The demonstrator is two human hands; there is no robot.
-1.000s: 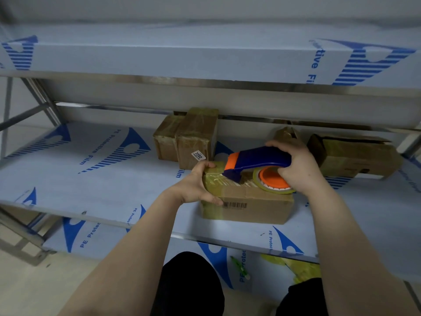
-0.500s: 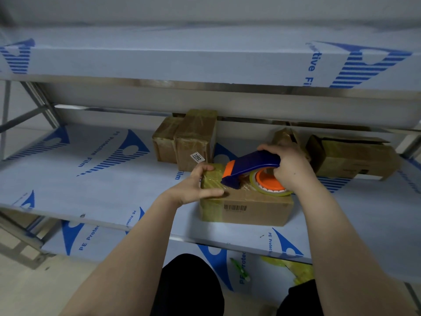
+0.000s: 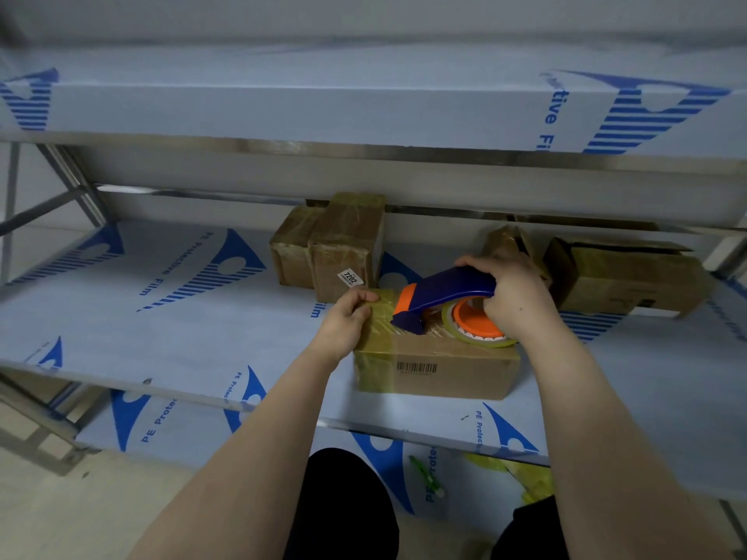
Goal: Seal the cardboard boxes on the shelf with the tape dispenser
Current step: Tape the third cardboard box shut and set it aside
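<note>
Blue-printed protective film covers the middle shelf (image 3: 161, 317) of a metal rack, and the work is near its front edge.

The left hand (image 3: 345, 321) grips the left end of the cardboard box (image 3: 444, 369). Its thumb lies on the taped top and its fingers curl down over the end face. The right hand (image 3: 513, 293) is wrapped round the dark blue handle of the tape dispenser (image 3: 444, 286), fingers over the top. The dispenser's orange-collared nose rests on the top of the box, just right of the left thumb. Its tape roll (image 3: 473, 323), clear tape on an orange hub, sits over the right half of the box top, tilted toward the camera. Glossy tape already covers the left end of the box, and a barcode (image 3: 416, 367) shows on the front face.

Behind the left hand, two taped boxes (image 3: 343, 244) stand side by side against the back of the shelf, touching each other. A white label (image 3: 350, 277) reading 7202 is on the nearer one. Behind the right hand, the corner of a small taped box (image 3: 503, 240) shows. Just right of it, a long box (image 3: 630, 276) lies on its side, with a dark gap along its top flaps.

Above is the upper shelf (image 3: 323, 99), wrapped in the same film. On the lower shelf (image 3: 283, 434) lie crumpled yellow-green scraps (image 3: 525, 474) and a small green object (image 3: 424, 472) too blurred to identify. The person's dark trousers (image 3: 347, 507) fill the bottom of the view.
</note>
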